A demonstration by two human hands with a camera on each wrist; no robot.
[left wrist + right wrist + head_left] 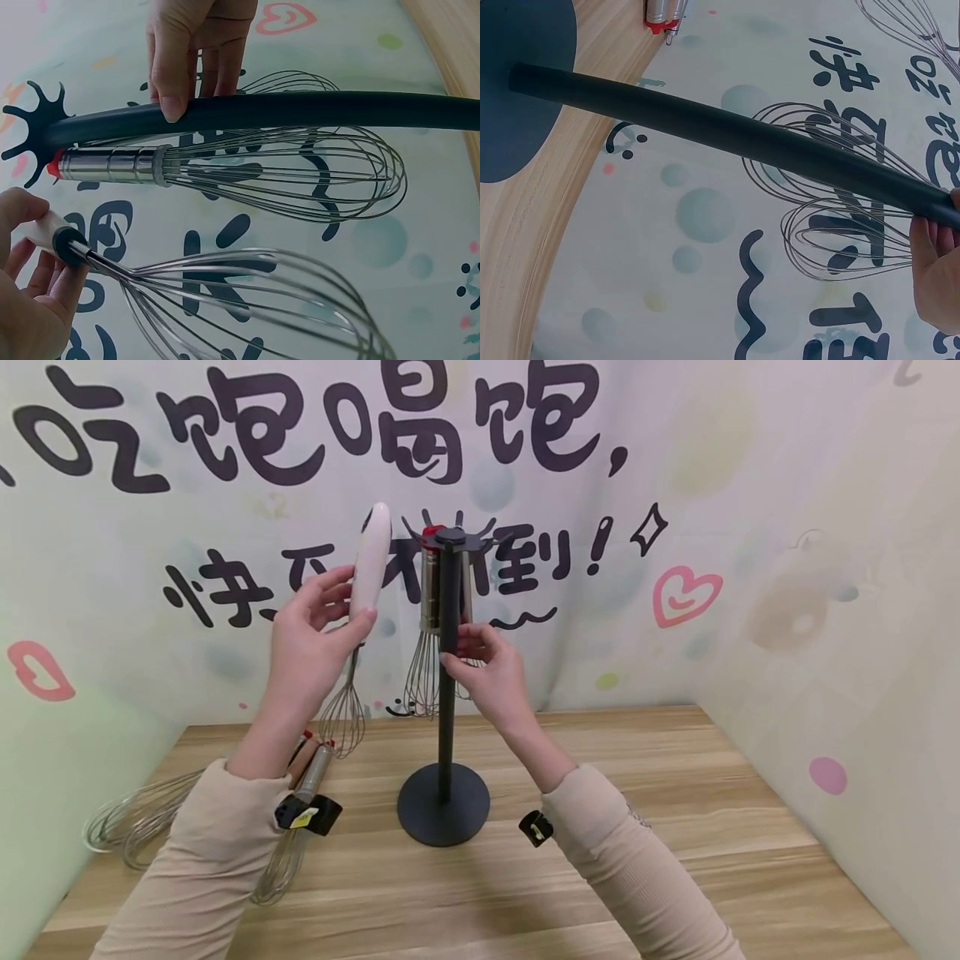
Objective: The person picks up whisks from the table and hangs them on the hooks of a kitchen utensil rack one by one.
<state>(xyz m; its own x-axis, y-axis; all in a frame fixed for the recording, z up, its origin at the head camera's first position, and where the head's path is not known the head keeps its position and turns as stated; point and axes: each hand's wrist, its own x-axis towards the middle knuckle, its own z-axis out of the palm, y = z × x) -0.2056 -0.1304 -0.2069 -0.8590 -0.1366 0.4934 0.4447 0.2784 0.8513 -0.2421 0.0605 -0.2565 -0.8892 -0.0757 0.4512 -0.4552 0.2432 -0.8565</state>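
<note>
My left hand point(311, 627) holds a whisk by its white handle point(371, 560), upright with the wire loops point(343, 722) pointing down, left of a black stand. In the left wrist view these wires point(247, 262) spread out below the handle's dark collar. My right hand point(495, 681) grips the stand's pole point(447, 718), thumb on the near side and fingers behind. At the top, a ring of hooks point(452, 537) carries a red-tipped metal whisk point(430, 593) and a second whisk, partly hidden by the pole and my right hand.
Several whisks point(150, 814) lie on the wooden table point(600, 877) at the left, partly under my left forearm; one has a metal handle point(315, 772). The stand's round black base point(442, 827) rests mid-table. A printed cloth point(750, 485) hangs behind.
</note>
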